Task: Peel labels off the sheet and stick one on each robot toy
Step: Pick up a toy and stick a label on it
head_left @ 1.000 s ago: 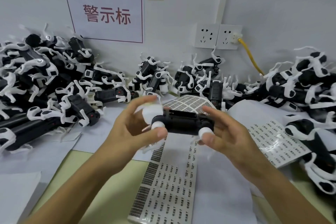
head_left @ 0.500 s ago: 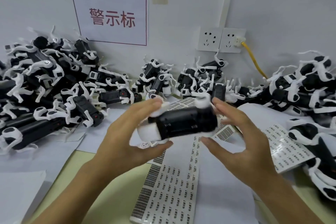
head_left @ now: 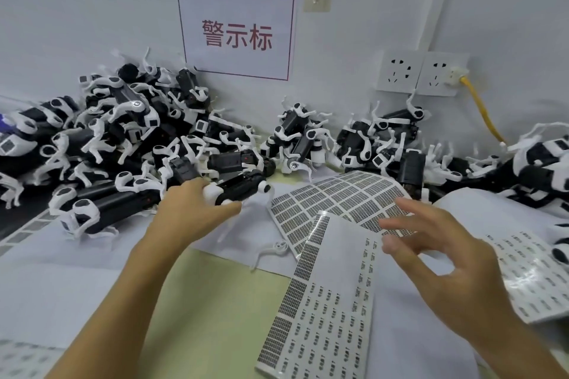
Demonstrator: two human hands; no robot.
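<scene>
Left hand (head_left: 191,212) has lowered glossy black toy (head_left: 238,189); right hand (head_left: 443,258) seemingly empty.

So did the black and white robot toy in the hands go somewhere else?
Yes. The black and white robot toy went left and down, from above the label sheet to the edge of the left toy pile, gripped by the left hand.

Two bare forearms are coming into view from about six o'clock, with no sleeve, watch or glove showing on either. The left hand (head_left: 192,214) is wearing no ring, and the right hand (head_left: 443,258), out toward four o'clock, is showing short, unpainted nails on its blurred fingers.
</scene>
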